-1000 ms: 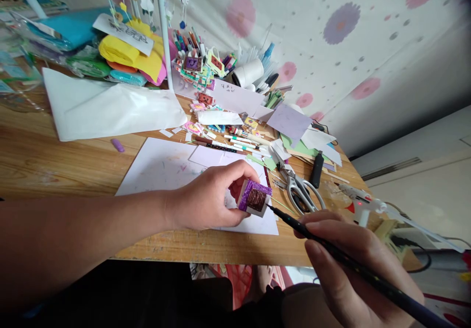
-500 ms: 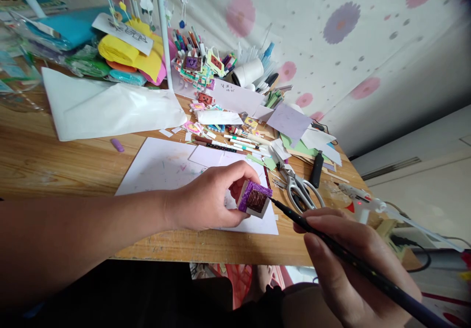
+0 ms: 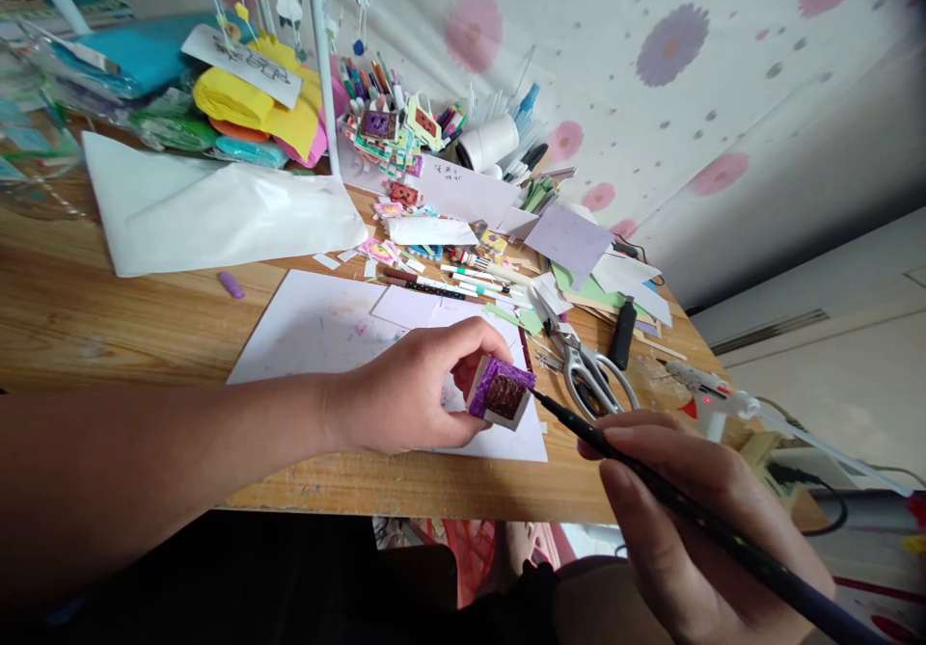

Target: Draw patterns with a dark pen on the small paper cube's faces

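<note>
On my feed, my left hand [image 3: 426,385] pinches a purple-and-brown card [image 3: 504,394]; to its right, my right hand [image 3: 713,479] grips a black-barrelled pen [image 3: 571,420], tip at the card's edge.

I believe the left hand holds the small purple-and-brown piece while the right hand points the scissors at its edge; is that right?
Not quite: the head view shows the right hand pointing a dark pen at that edge; the scissors lie on the table. The left hand does hold the small purple-and-brown piece.

Scissors [image 3: 570,344] nr white glue gun [image 3: 713,398] on R, folded yellow matl [image 3: 230,95] back L, flowery backdrop [image 3: 564,28] behind.
</note>
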Action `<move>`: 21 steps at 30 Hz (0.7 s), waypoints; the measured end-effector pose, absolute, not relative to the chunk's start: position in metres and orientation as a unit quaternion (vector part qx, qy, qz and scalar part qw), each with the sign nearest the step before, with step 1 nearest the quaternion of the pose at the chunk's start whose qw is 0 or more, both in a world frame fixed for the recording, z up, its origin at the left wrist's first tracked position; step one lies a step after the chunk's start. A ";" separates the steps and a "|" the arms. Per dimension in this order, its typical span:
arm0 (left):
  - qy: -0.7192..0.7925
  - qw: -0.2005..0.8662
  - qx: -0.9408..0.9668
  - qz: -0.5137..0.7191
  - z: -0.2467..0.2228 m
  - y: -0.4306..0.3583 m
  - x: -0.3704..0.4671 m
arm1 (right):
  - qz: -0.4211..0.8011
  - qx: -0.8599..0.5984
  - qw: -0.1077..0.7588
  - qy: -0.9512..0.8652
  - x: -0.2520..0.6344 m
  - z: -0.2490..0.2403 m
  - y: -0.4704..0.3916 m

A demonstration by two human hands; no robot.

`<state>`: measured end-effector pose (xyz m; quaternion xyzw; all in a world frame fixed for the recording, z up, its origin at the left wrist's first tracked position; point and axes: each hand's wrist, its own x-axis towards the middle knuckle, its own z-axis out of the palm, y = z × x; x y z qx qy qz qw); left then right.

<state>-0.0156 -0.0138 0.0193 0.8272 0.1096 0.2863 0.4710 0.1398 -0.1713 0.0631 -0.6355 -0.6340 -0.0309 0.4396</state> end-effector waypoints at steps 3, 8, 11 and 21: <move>0.109 0.471 0.826 0.290 0.019 -0.014 -0.016 | -0.029 -0.639 0.435 -0.634 0.139 0.064 -0.172; 0.111 0.471 0.826 0.291 0.019 -0.014 -0.016 | -0.033 -0.632 0.444 -0.634 0.140 0.065 -0.175; 0.110 0.468 0.827 0.290 0.019 -0.014 -0.015 | -0.018 -0.641 0.433 -0.633 0.141 0.065 -0.176; 0.105 0.464 0.830 0.290 0.018 -0.014 -0.016 | -0.038 -0.639 0.436 -0.632 0.140 0.063 -0.174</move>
